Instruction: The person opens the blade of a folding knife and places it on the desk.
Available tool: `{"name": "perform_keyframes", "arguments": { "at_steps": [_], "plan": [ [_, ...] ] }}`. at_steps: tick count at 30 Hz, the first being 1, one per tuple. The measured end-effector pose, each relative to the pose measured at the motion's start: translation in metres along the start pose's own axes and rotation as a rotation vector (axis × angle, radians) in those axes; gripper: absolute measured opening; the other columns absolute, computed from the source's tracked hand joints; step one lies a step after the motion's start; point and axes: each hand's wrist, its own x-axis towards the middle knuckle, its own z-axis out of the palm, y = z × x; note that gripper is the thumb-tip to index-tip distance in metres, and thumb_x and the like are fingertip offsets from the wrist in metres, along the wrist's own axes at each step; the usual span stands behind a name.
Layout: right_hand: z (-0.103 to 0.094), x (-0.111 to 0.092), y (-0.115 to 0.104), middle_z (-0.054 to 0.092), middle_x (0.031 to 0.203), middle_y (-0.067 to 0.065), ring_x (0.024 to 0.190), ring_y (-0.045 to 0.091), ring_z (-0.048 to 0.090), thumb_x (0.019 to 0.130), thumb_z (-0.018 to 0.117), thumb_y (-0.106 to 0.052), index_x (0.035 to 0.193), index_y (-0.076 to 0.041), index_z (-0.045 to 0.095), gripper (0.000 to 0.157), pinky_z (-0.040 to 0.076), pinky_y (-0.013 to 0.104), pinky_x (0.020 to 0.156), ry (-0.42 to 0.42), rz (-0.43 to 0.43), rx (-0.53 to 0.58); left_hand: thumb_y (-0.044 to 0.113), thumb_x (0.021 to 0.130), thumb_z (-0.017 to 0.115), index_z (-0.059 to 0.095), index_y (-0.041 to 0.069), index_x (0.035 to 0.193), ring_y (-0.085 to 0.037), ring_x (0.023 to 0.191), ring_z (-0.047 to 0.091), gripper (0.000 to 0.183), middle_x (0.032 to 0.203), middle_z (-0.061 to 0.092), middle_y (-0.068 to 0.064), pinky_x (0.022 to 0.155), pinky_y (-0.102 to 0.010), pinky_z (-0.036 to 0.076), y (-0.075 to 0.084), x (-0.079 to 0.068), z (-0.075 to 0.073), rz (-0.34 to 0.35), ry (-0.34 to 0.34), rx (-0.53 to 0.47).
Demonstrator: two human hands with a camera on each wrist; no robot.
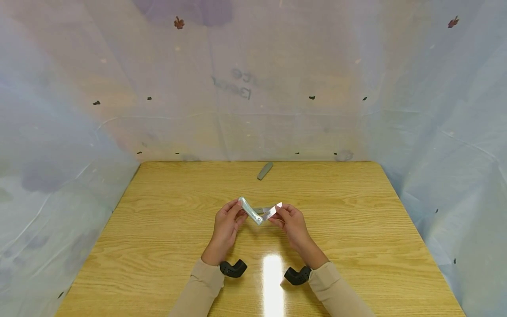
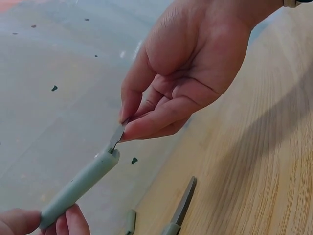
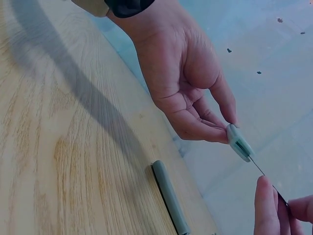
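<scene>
Head view: two hands are raised over a bench (image 1: 166, 237), apart from each other, with a part-open folding knife (image 1: 259, 219) between them. The left hand (image 1: 226, 224) pinches the free end of its pale green handle (image 1: 250, 211); the right hand (image 1: 294, 225) pinches its shiny blade (image 1: 271, 212). Handle and blade meet at a pivot at the low point of a V. The right fingers cover part of the blade.

Left wrist view shows only the left fingertips, cut off at the lower left; right wrist view crops the right hand to a few fingers at the lower right.

Just beyond the held knife, a second knife (image 1: 259, 211) lies open on the bench, partly hidden behind the first; its blade shows clearly in the left wrist view, its handle cropped. Farther off, near the back edge, lies a grey-green closed knife (image 1: 265, 171).

Black curved devices (image 1: 233, 268) sit at both wrists. Beige sleeves (image 1: 336, 290) run out of frame. Behind hangs a pale sheet (image 1: 277, 53) with dark specks and faint, blurred lettering.
</scene>
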Motion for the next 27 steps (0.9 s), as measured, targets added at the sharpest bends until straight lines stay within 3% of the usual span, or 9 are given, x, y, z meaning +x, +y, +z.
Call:
{"name": "perform_keyframes", "arguments": {
  "at_steps": [5, 14, 21, 27],
  "plan": [
    [0.0013, 0.0006, 0.0012, 0.058, 0.081, 0.016, 0.07, 0.017, 0.062, 0.094, 0.053, -0.002, 0.098, 0.012, 0.049, 0.015, 0.055, 0.029, 0.072, 0.009, -0.018, 0.019, 0.013, 0.093, 0.058, 0.051, -0.004, 0.121, -0.016, 0.084, 0.058, 0.034, 0.103, 0.055, -0.013, 0.087, -0.036, 0.05, 0.0006, -0.0014, 0.0003, 0.01, 0.004, -0.03],
    [0.0032, 0.0001, 0.0002, 0.057, 0.087, 0.02, 0.072, 0.018, 0.063, 0.094, 0.053, -0.002, 0.092, 0.004, 0.049, 0.008, 0.055, 0.031, 0.074, 0.041, -0.018, 0.063, 0.013, 0.092, 0.059, 0.051, -0.004, 0.119, -0.016, 0.081, 0.06, 0.033, 0.096, 0.056, -0.012, 0.083, -0.034, 0.052, 0.0032, -0.002, 0.0024, 0.01, 0.052, -0.088],
    [0.0042, -0.0002, -0.0002, 0.056, 0.087, 0.018, 0.074, 0.019, 0.063, 0.093, 0.054, -0.001, 0.096, 0.009, 0.047, 0.013, 0.053, 0.035, 0.079, 0.057, -0.015, 0.112, 0.014, 0.093, 0.058, 0.05, -0.002, 0.121, -0.017, 0.084, 0.06, 0.034, 0.102, 0.053, -0.013, 0.085, -0.034, 0.05, 0.0038, -0.0027, 0.0038, 0.004, 0.08, -0.127],
    [0.0051, 0.0014, 0.0013, 0.057, 0.08, 0.013, 0.072, 0.018, 0.064, 0.093, 0.053, 0.001, 0.089, 0.004, 0.052, 0.005, 0.053, 0.034, 0.079, 0.088, -0.019, 0.161, 0.014, 0.093, 0.057, 0.05, -0.002, 0.122, -0.017, 0.088, 0.058, 0.034, 0.107, 0.051, -0.014, 0.089, -0.034, 0.048, 0.0031, -0.0043, 0.0047, 0.013, 0.09, -0.156]
  ]
}}
